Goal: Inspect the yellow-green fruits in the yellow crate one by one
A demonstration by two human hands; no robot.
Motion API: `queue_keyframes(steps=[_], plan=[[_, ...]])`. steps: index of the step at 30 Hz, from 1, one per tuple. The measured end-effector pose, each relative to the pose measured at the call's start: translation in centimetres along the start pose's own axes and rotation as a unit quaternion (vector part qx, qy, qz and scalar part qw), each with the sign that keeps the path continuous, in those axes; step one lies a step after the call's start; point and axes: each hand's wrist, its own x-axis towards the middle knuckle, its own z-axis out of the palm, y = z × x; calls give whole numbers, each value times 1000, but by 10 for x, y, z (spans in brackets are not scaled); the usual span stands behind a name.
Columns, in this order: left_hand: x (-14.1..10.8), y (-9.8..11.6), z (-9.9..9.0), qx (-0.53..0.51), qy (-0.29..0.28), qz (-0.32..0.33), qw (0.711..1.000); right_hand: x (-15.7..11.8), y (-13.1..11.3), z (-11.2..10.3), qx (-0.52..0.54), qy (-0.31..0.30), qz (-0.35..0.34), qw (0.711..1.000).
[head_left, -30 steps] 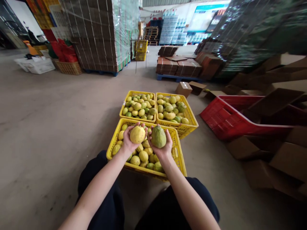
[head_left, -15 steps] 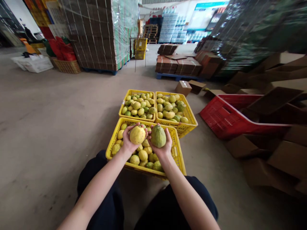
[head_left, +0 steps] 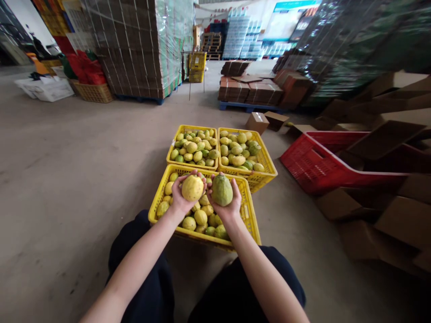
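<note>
My left hand [head_left: 180,200] cups a yellow fruit [head_left: 192,188], fingers curled round its sides. Beside it, my right hand [head_left: 231,210] holds a green, pear-shaped fruit [head_left: 222,190] with its stem end up. Both hands are above the near yellow crate [head_left: 253,222], which is full of yellow and green fruits [head_left: 201,217]. Behind it stand two more yellow crates of similar fruit, the back left crate [head_left: 171,158] and the back right crate [head_left: 267,174], side by side.
At the right lies a red crate [head_left: 303,163] among open cardboard boxes [head_left: 406,222]. Flattened cartons [head_left: 249,92] sit on a blue pallet further back. A wrapped stack [head_left: 128,49] and a wicker basket [head_left: 94,92] stand at the back left.
</note>
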Motion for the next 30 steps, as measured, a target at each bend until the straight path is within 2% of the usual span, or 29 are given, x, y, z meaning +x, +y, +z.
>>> queue_keyframes(steps=[4,10,16,22,25,28,30], plan=[[3,0,-1,-28,18,17,999,2,1,-1,12,-1,4,1000],[12,-3,-8,-40,53,29,997,4,1,3,69,67,21,995],[21,-7,-16,-32,96,13,995,3,-1,11,122,97,55,986],[20,-5,-18,-34,124,29,991,9,4,2,88,132,67,985],[18,1,-18,-51,137,40,988,12,12,-13,35,207,82,974],[18,10,-17,-58,149,52,986,12,25,-32,-50,320,127,938],[18,18,-16,-56,153,59,985,16,32,-44,-76,355,146,920]])
